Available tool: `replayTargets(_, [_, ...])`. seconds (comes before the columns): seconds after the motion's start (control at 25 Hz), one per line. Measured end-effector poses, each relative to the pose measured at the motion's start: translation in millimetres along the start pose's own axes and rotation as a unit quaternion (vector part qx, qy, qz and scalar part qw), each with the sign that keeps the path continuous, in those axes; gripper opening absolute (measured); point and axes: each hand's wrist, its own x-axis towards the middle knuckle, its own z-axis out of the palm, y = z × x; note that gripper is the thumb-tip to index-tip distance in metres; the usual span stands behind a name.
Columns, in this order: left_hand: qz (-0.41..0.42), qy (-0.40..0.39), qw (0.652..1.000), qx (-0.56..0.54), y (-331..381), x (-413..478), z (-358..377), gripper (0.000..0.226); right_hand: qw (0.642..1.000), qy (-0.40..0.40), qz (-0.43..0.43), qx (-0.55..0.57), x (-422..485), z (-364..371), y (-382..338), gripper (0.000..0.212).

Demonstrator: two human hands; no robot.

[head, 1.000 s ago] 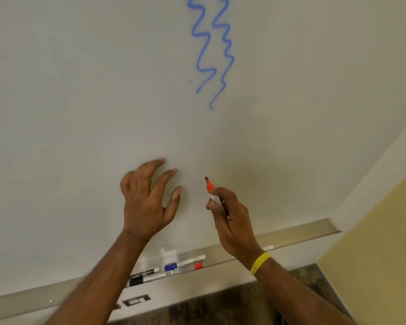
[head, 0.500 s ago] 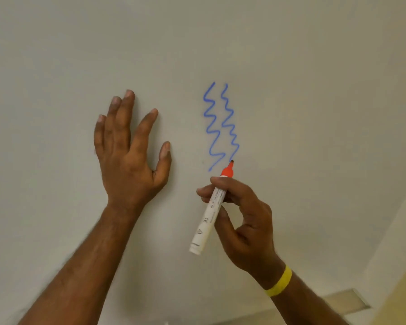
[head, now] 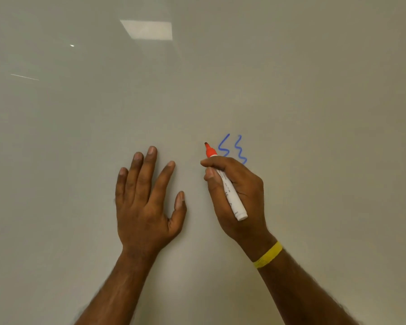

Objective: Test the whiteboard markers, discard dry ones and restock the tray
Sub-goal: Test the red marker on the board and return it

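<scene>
Left hand (head: 148,202) flat on the whiteboard (head: 314,113), fingers spread; right hand (head: 238,195) fingers wrapped round the orange marker (head: 223,181), partly covering blue squiggles (head: 232,148).

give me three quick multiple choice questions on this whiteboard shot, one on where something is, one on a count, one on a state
1. Where is the tip of the marker relative to the blue squiggles?
A. left of them
B. right of them
C. below them

2. How many blue squiggles show on the whiteboard?
A. one
B. two
C. four

3. How is the left hand?
A. open, fingers straight
B. clenched in a fist
C. gripping a cap

Answers:
1 A, the orange tip sits left of both lines.
2 B, two wavy lines show above the right hand.
3 A, its fingers lie straight and spread, holding nothing.
</scene>
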Motion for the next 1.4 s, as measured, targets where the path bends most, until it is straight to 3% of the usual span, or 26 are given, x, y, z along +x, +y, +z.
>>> replayTargets(0.6, [-0.006,0.003,1.0,0.005,1,-6,0,0.055,0.997,-0.054,-0.016,-0.046,-73,-15,21,0.015])
replayTargets(0.92, [-0.007,0.01,1.0,0.008,1,-8,1,0.053,0.997,-0.049,0.03,-0.053,-107,-31,22,0.015])
replayTargets(1.04, [-0.009,0.011,1.0,0.008,0,-10,1,0.053,0.991,-0.119,0.026,-0.056,-118,-33,19,0.014])
replayTargets(1.12, [-0.009,0.01,1.0,0.01,0,-11,1,0.053,0.989,-0.136,0.015,-0.061,-118,-33,15,0.014])
replayTargets(1.28, [-0.01,0.007,1.0,0.008,0,-11,1,0.054,0.996,-0.085,-0.012,-0.031,-95,-33,6,0.017])
replayTargets(1.4, [-0.008,0.003,1.0,0.008,0,-13,1,0.056,0.993,-0.108,-0.037,-0.008,-62,-24,-5,0.027])
